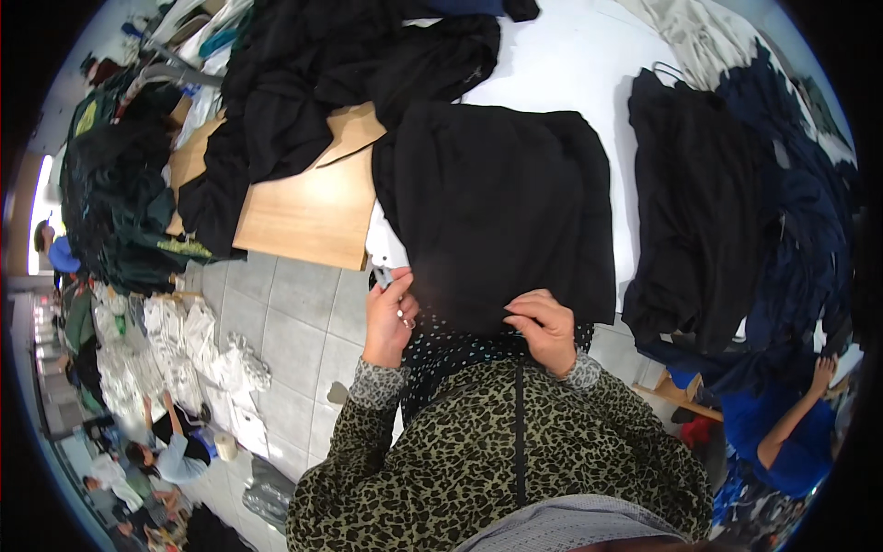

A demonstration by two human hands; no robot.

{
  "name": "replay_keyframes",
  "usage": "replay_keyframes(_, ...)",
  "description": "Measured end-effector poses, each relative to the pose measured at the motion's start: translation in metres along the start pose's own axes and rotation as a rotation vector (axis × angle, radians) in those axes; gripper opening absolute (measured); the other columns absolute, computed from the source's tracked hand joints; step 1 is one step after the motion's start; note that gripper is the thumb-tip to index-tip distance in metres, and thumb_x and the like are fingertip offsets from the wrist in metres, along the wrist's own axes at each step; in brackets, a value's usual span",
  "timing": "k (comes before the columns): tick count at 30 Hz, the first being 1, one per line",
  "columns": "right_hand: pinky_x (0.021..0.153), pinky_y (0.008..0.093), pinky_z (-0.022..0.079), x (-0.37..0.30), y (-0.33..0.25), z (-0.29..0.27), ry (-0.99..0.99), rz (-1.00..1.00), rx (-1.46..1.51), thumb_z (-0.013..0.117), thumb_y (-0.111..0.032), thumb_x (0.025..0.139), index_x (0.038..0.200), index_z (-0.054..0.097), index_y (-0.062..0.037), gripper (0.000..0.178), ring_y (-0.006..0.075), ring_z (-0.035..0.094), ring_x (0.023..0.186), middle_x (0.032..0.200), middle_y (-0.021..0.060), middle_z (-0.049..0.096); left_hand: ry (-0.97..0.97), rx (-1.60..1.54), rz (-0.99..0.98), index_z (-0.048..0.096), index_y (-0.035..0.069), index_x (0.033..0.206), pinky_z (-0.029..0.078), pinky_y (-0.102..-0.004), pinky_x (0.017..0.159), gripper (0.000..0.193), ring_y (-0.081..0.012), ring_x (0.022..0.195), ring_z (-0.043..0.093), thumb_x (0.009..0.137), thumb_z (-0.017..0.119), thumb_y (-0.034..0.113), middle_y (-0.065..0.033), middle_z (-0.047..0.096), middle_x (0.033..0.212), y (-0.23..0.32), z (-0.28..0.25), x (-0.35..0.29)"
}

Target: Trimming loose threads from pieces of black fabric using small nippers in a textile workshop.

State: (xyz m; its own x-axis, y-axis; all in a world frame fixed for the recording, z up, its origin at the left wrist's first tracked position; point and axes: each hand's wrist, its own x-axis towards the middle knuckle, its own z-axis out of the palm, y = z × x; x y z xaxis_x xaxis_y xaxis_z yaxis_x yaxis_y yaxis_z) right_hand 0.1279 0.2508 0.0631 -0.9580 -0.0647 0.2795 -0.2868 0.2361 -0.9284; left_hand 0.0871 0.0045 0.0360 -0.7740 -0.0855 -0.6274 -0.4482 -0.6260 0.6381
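Note:
A black garment [497, 202] lies flat in front of me, its near edge hanging at the table's front. My left hand [391, 317] is at the garment's near left corner. Its fingers are closed around a small grey metal tool [384, 277] that looks like thread snips; the rest of the tool is hidden by the fingers. My right hand [543, 329] pinches the garment's near edge, right of the middle, between thumb and fingers.
A heap of black garments [285, 101] covers the back left, partly over a wooden board [308, 212]. At the right lie a folded black garment [690, 202] and a navy pile [796, 221]. A person in blue [782, 432] is at the lower right; others sit at the left.

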Motion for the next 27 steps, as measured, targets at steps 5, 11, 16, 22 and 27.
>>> replay_keyframes(5, 0.071, 0.0327, 0.050, 0.018, -0.024, 0.014, -0.091, -0.118, 0.140, 0.074, -0.001, 0.071, 0.084, 0.068, 0.0008, 0.015, 0.0248, 0.066, 0.078, 0.085, 0.0113, 0.069, 0.031, 0.178, 0.230, 0.060, 0.003, 0.097, 0.025, -0.0208, 0.038, 0.012, -0.0048, 0.042, 0.035, 0.085, 0.064, 0.004, 0.0044, 0.044, 0.057, 0.012, 0.002, -0.002)
replay_keyframes(11, 0.076, 0.0321, 0.048, 0.045, -0.026, 0.073, -0.289, -0.446, -0.102, 0.065, -0.014, 0.078, 0.084, 0.064, -0.0070, 0.010, 0.0211, 0.062, 0.086, 0.089, 0.0039, 0.065, 0.071, 0.632, 0.621, 0.061, 0.002, 0.103, 0.027, -0.0171, 0.045, 0.015, 0.0000, 0.053, 0.036, 0.088, 0.061, 0.006, 0.0056, 0.053, 0.074, 0.066, 0.037, -0.025)
replay_keyframes(16, 0.085, 0.0364, 0.045, 0.022, 0.002, 0.077, -0.531, -0.522, -0.081, 0.063, -0.021, 0.079, 0.082, 0.065, -0.0099, 0.011, 0.0217, 0.059, 0.092, 0.092, 0.0045, 0.063, -0.214, 0.950, 0.683, 0.064, 0.003, 0.100, 0.039, -0.0181, 0.055, 0.018, -0.0027, 0.061, 0.046, 0.082, 0.068, 0.006, 0.0030, 0.058, 0.077, 0.049, 0.073, -0.024)
replay_keyframes(22, 0.084, 0.0402, 0.044, -0.020, 0.029, -0.021, 0.069, -0.191, -0.404, 0.074, -0.011, 0.069, 0.076, 0.064, -0.0063, 0.014, 0.0274, 0.060, 0.087, 0.079, 0.0057, 0.062, -0.481, 1.405, 0.789, 0.055, 0.005, 0.112, 0.051, -0.0346, 0.066, 0.054, -0.0234, 0.074, 0.061, 0.067, 0.082, 0.019, -0.0116, 0.053, 0.104, -0.054, 0.085, -0.009)
replay_keyframes(27, 0.098, 0.0480, 0.034, -0.049, 0.068, -0.079, 0.109, -0.040, -0.857, 0.073, -0.013, 0.068, 0.091, 0.065, -0.0099, 0.025, 0.0285, 0.049, 0.110, 0.103, 0.0061, 0.057, -0.723, 1.551, 1.020, 0.060, 0.006, 0.097, 0.052, -0.0362, 0.059, 0.025, -0.0283, 0.067, 0.062, 0.076, 0.072, 0.009, -0.0099, 0.056, 0.088, -0.057, 0.059, 0.013)
